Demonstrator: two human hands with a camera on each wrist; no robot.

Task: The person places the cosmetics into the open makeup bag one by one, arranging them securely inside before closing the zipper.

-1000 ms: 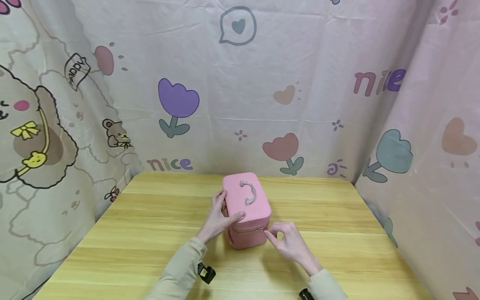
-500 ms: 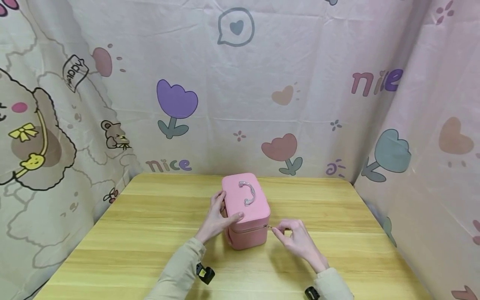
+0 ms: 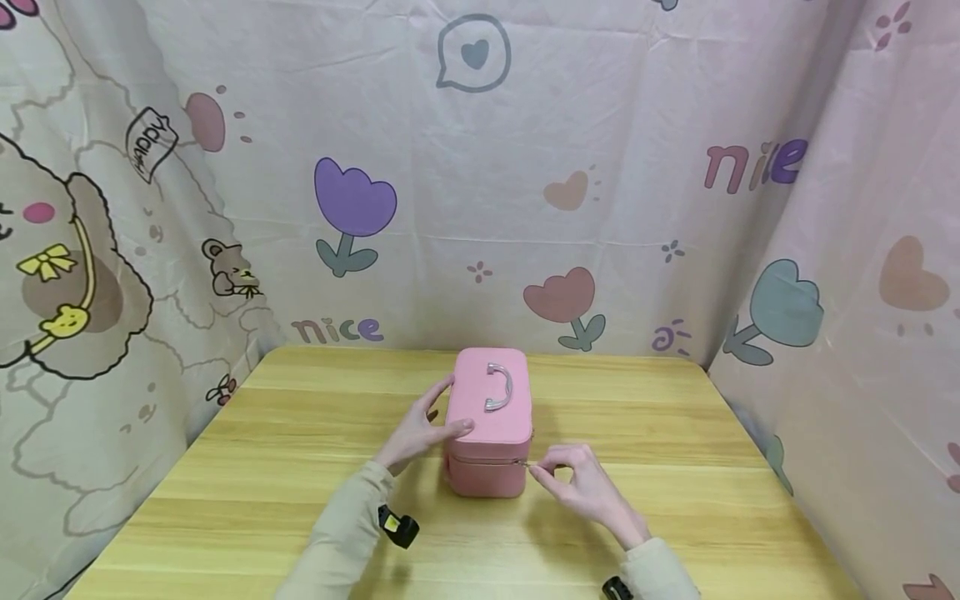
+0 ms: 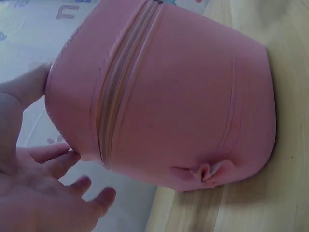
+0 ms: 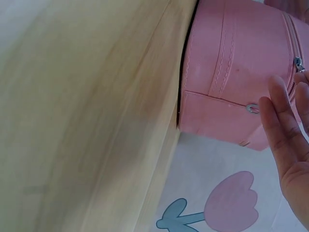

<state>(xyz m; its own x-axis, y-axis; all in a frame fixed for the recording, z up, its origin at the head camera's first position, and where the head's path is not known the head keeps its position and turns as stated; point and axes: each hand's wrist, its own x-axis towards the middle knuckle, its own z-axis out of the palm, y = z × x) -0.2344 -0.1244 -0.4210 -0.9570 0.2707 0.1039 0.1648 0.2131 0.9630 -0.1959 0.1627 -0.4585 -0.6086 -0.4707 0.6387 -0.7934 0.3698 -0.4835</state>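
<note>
A pink zip-up vanity case (image 3: 491,400) with a silver top handle (image 3: 500,387) stands upright on the table, its lid down. My left hand (image 3: 415,429) rests on its left side, thumb lying over the front left of the lid and forefinger along the left edge. In the left wrist view, two fingertips (image 4: 71,155) touch the lid's corner while the other fingers hang free. At the front right corner, thumb and forefinger of my right hand (image 3: 588,492) pinch the zipper pull (image 3: 525,464). The right wrist view shows the metal slider (image 5: 298,63) beside those fingers.
The wooden table (image 3: 337,400) runs back to a printed curtain (image 3: 465,167), with more cloth on both sides. A small metal ring (image 5: 252,108) sits on the case's right side, and a pink bow (image 4: 207,171) on another side. Black wrist cameras hang below both sleeves.
The case has turned so its front faces me more squarely. My left hand has shifted left and toward me. My right hand moved right with the zipper pull, then back left.
</note>
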